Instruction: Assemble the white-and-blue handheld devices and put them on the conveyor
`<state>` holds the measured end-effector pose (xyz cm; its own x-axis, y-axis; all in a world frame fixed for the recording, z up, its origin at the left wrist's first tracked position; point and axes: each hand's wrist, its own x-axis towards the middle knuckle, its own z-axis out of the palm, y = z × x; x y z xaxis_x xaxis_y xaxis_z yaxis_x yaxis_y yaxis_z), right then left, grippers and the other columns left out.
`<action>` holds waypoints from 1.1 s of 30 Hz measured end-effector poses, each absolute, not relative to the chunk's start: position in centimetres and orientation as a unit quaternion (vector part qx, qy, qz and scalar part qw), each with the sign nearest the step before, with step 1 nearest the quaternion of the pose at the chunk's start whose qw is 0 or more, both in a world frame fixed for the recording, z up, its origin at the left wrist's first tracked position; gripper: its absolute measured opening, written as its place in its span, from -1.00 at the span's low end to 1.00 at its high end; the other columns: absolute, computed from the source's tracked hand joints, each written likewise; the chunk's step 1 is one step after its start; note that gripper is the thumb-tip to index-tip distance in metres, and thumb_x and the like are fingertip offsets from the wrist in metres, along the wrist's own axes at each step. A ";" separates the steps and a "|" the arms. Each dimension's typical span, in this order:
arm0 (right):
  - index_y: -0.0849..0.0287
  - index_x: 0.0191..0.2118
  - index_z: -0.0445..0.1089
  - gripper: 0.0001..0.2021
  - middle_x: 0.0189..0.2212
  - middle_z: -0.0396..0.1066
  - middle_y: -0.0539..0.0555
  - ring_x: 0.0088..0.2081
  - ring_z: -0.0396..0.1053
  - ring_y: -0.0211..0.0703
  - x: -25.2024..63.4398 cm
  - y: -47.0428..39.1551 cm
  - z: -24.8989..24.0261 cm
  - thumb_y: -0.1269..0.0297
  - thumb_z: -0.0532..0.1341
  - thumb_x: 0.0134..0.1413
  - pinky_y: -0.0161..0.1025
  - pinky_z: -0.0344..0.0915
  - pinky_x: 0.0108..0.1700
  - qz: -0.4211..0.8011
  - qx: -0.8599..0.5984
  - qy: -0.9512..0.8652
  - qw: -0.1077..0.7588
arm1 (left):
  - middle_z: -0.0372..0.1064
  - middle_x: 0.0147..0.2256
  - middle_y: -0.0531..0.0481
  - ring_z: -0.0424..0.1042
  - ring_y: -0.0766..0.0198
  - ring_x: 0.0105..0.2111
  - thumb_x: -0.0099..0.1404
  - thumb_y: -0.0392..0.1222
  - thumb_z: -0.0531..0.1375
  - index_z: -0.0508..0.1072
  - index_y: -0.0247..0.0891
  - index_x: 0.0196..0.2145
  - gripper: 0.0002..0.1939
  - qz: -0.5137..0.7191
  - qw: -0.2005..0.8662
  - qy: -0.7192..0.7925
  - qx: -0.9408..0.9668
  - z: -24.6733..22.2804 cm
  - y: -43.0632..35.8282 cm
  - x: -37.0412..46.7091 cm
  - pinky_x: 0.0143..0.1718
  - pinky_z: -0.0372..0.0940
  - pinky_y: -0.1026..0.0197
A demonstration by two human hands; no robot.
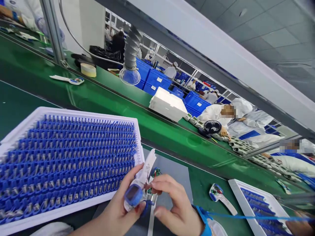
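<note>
A white handheld device with a blue end and a dark window [134, 194] is gripped in my left hand [123, 203], its white handle pointing up and away. Beside it, my right hand [176, 200] has thumb and index finger apart, with the fingertips at thin red wires and a small green circuit board [156, 172] next to the device. Whether those fingertips pinch a wire is too small to tell. A blue strap [203, 220] circles my right wrist. Below the hands lies a grey mat [172, 167].
A large white tray [140, 144] with rows of blue-and-metal parts fills the left. Another opened device [222, 198] and a smaller white tray [236, 186] lie right. A green conveyor [157, 136] crosses ahead. Beyond it are a white box [168, 104], a fan [212, 127] and people.
</note>
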<state>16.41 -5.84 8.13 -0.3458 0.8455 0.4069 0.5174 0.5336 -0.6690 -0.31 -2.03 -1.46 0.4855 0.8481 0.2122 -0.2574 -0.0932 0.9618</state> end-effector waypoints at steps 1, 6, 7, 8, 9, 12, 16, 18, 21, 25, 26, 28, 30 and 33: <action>0.12 0.14 0.15 -0.56 -0.11 0.32 0.17 -0.13 0.34 -0.17 16.3 -6.0 8.3 0.03 0.10 0.23 -0.26 0.35 -0.12 0.217 -0.434 -0.800 0.354 | -0.07 0.27 -0.04 0.00 0.11 0.26 0.26 -0.20 0.13 -0.06 0.02 0.23 -0.34 0.456 0.573 0.238 0.638 -1.9 -1.9 -0.3 0.19 0.14 0.16; 0.15 0.12 0.15 -0.46 -0.08 0.34 0.16 -0.04 0.35 -0.16 15.6 -6.2 9.5 -0.13 0.05 0.18 -0.33 0.31 -0.03 0.105 -0.454 -0.848 0.252 | -0.23 0.23 -0.18 0.12 0.09 0.17 0.21 -0.40 0.03 -0.05 -0.10 0.24 -0.32 0.535 0.390 0.224 0.715 -2.4 -1.6 -0.2 0.10 0.24 0.09; 0.17 0.10 0.17 -0.45 -0.09 0.36 0.16 -0.06 0.36 -0.16 15.5 -6.2 9.7 -0.14 0.06 0.16 -0.34 0.32 -0.05 0.078 -0.458 -0.853 0.237 | -0.26 0.23 -0.18 0.22 0.14 0.08 0.19 -0.42 0.02 -0.04 -0.09 0.23 -0.32 0.538 0.375 0.223 0.721 -2.3 -1.6 -0.2 0.02 0.29 0.12; 0.18 0.08 0.20 -0.46 -0.12 0.38 0.16 -0.10 0.38 -0.16 15.3 -6.2 9.8 -0.14 0.06 0.16 -0.33 0.33 -0.08 0.057 -0.461 -0.856 0.226 | -0.29 0.23 -0.17 0.28 0.19 0.00 0.19 -0.43 0.01 -0.03 -0.07 0.22 -0.32 0.534 0.361 0.222 0.732 -2.2 -1.6 -0.2 -0.03 0.32 0.13; 0.20 0.05 0.22 -0.48 -0.15 0.40 0.15 -0.14 0.39 -0.15 15.2 -6.2 9.8 -0.12 0.07 0.17 -0.31 0.33 -0.11 0.043 -0.467 -0.857 0.216 | -0.32 0.23 -0.17 0.31 0.22 -0.06 0.18 -0.43 0.02 -0.01 -0.05 0.22 -0.33 0.524 0.348 0.224 0.745 -2.1 -1.7 -0.1 -0.06 0.33 0.12; 0.24 -0.03 0.27 -0.68 -0.23 0.41 0.13 -0.23 0.37 -0.14 15.2 -6.3 9.6 0.11 0.05 0.27 -0.23 0.32 -0.18 0.032 -0.478 -0.860 0.175 | -0.35 0.23 -0.16 0.26 0.14 -0.02 0.18 -0.42 0.04 0.03 -0.03 0.19 -0.35 0.478 0.329 0.245 0.777 -2.0 -1.7 -0.1 0.00 0.29 0.02; 0.22 -0.09 0.30 -0.79 -0.22 0.42 0.10 -0.25 0.33 -0.18 15.8 -6.2 9.8 0.48 -0.01 0.23 -0.17 0.26 -0.13 0.032 -0.460 -0.876 0.144 | -0.28 0.23 -0.15 0.10 0.04 0.16 0.13 -0.45 0.07 0.06 -0.04 0.15 -0.34 0.392 0.487 0.210 0.752 -1.1 -1.3 -0.4 0.15 0.12 -0.08; 0.20 -0.09 0.29 -0.80 -0.22 0.44 0.08 -0.20 0.34 -0.20 16.0 -6.0 10.1 0.45 -0.01 0.26 -0.17 0.23 -0.07 0.053 -0.426 -0.890 0.155 | -0.08 0.18 -0.17 0.06 0.02 0.19 0.10 -0.35 0.17 0.13 -0.11 0.12 -0.37 0.329 0.625 0.125 0.697 -0.5 -0.9 -0.7 0.18 0.07 -0.05; 0.19 -0.07 0.28 -0.79 -0.21 0.47 0.06 -0.06 0.32 -0.22 16.2 -5.8 10.3 0.26 -0.01 0.33 -0.21 0.21 0.01 0.072 -0.376 -0.907 0.177 | 0.28 -0.13 -0.09 0.31 0.08 -0.06 -0.02 0.07 0.34 0.24 -0.21 0.06 -0.28 0.199 0.816 -0.005 0.542 0.0 -0.6 -0.8 -0.03 0.25 0.09; 0.18 -0.09 0.32 -0.78 -0.17 0.49 0.07 -0.01 0.32 -0.19 15.9 -6.1 9.6 0.23 0.00 0.33 -0.21 0.22 0.02 -0.012 -0.367 -0.909 0.197 | 0.32 -0.35 0.04 0.34 0.34 -0.34 -0.19 0.20 0.39 0.35 -0.28 -0.03 -0.19 0.117 0.916 -0.018 0.382 -0.4 -0.7 -0.5 -0.23 0.22 0.29; 0.18 -0.11 0.35 -0.80 -0.17 0.49 0.07 -0.03 0.34 -0.17 15.9 -6.2 9.3 0.27 0.01 0.33 -0.19 0.22 0.01 -0.050 -0.370 -0.904 0.207 | 0.32 -0.35 0.04 0.33 0.35 -0.34 -0.19 0.16 0.41 0.36 -0.28 -0.04 -0.20 0.133 0.925 -0.009 0.357 -0.5 -0.8 -0.4 -0.23 0.21 0.31; 0.18 -0.15 0.39 -0.82 -0.22 0.52 0.06 -0.10 0.39 -0.18 15.7 -6.6 8.7 0.36 0.03 0.30 -0.20 0.23 -0.03 -0.111 -0.377 -0.891 0.226 | 0.29 -0.35 0.04 0.30 0.36 -0.32 -0.21 0.08 0.45 0.37 -0.29 -0.06 -0.22 0.168 0.934 0.006 0.315 -0.6 -0.8 -0.3 -0.23 0.18 0.32; 0.19 -0.17 0.41 -0.82 -0.28 0.53 0.04 -0.18 0.43 -0.21 15.7 -6.9 8.2 0.40 0.06 0.29 -0.23 0.26 -0.09 -0.129 -0.378 -0.887 0.230 | 0.26 -0.34 0.05 0.28 0.38 -0.33 -0.23 0.03 0.46 0.37 -0.30 -0.08 -0.24 0.186 0.939 0.025 0.288 -0.6 -0.7 -0.2 -0.22 0.17 0.32; 0.22 -0.19 0.41 -0.84 -0.30 0.53 0.05 -0.24 0.46 -0.22 15.8 -7.0 7.8 0.41 0.08 0.27 -0.26 0.29 -0.16 -0.117 -0.374 -0.890 0.234 | 0.26 -0.37 0.06 0.27 0.41 -0.37 -0.24 0.02 0.47 0.37 -0.32 -0.10 -0.25 0.182 0.946 0.041 0.265 -0.6 -0.6 0.0 -0.27 0.16 0.34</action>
<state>15.79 -6.96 7.80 -0.6105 0.6115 0.5034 0.7209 0.6923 0.0333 0.02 -0.65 -0.57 0.9303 0.3664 0.0182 -0.3227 0.7935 0.5160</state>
